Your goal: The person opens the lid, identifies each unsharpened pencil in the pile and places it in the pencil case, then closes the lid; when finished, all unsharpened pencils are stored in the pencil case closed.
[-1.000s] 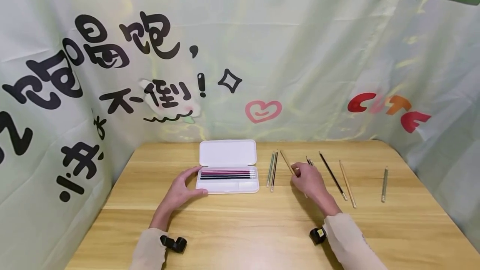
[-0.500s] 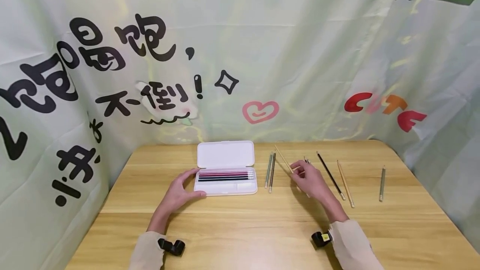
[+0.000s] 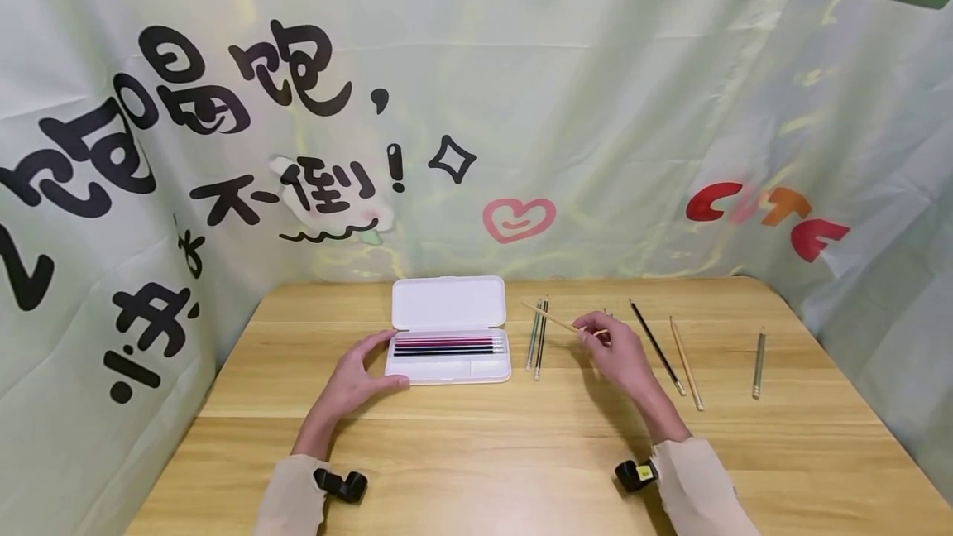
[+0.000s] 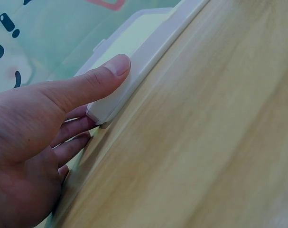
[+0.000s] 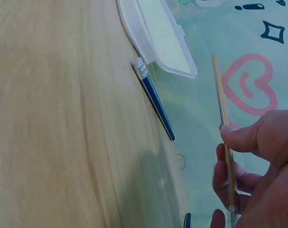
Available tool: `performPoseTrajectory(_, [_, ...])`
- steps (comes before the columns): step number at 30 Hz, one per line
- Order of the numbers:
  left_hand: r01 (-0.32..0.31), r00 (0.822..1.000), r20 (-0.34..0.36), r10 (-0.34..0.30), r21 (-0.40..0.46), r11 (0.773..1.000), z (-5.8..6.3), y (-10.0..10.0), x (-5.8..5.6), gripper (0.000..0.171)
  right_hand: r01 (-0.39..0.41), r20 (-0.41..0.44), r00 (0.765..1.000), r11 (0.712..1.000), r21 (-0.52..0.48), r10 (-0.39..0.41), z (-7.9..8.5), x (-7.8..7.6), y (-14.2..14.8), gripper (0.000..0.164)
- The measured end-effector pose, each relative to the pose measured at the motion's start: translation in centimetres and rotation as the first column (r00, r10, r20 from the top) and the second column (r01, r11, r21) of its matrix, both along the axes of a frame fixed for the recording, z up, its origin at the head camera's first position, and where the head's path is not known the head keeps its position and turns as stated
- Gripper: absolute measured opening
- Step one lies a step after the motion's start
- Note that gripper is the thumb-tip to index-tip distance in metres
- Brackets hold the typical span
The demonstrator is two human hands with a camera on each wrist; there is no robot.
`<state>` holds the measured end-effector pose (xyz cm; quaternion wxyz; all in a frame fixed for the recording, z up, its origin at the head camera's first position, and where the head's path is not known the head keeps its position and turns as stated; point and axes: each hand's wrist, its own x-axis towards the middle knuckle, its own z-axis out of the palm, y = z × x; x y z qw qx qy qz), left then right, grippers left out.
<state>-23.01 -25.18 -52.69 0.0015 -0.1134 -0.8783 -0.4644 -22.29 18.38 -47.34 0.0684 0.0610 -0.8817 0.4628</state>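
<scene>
My left hand (image 3: 359, 372) holds the left end of a white pencil case (image 3: 435, 372), thumb at its front edge and fingers at the side and back corner. The lid (image 3: 448, 303) stands open behind; several dark and magenta pencils (image 3: 445, 346) lie side by side inside. My right hand (image 3: 616, 350) pinches a bare-wood pencil (image 3: 549, 316) between thumb and fingers, above the table. Its far end points left toward the case and overlaps two table pencils in the head view. In the right wrist view the same wooden pencil (image 5: 225, 123) shows a metal band near its lower end.
A greenish pencil (image 3: 533, 337) and a black pencil (image 3: 542, 342) lie between case and right hand. Further right are a black pencil (image 3: 657, 346), a wooden pencil (image 3: 686, 362) and a grey-green pencil (image 3: 759, 364). A printed curtain (image 3: 596, 122) borders the wooden table (image 3: 476, 470).
The wooden pencil in my right hand has been lifted and swung so its far end points more to the left. My left hand stays at the pencil case.
</scene>
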Motion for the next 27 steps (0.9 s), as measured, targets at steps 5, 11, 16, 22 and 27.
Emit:
performPoseTrajectory(5, [-0.003,1.000,0.000,0.003,0.010,1.000,0.0,-0.1,0.0,0.093,0.009,-0.056,0.998,1.000,0.004,-0.009,0.0,0.0,-1.0,0.014])
performPoseTrajectory(11, [-0.002,1.000,0.001,0.002,0.009,1.000,0.0,0.0,-0.1,0.091,-0.025,-0.109,0.994,0.999,-0.028,0.022,-0.5,-0.2,-2.6,0.012])
performPoseTrajectory(16, [-0.014,1.000,0.009,0.014,0.014,1.000,0.1,0.1,0.0,0.091,-0.087,-0.133,0.988,0.995,-0.048,0.080,-0.9,-0.6,-4.4,0.010])
performPoseTrajectory(22, [-0.018,1.000,0.020,0.018,-0.001,1.000,0.1,0.1,-0.1,0.092,-0.129,-0.098,0.988,0.989,-0.067,0.122,-0.9,-1.2,-6.8,0.011])
performPoseTrajectory(27, [-0.018,1.000,0.021,0.019,-0.006,1.000,0.1,0.1,-0.1,0.093,-0.163,-0.092,0.983,0.985,-0.063,0.157,-0.8,-1.8,-8.8,0.013])
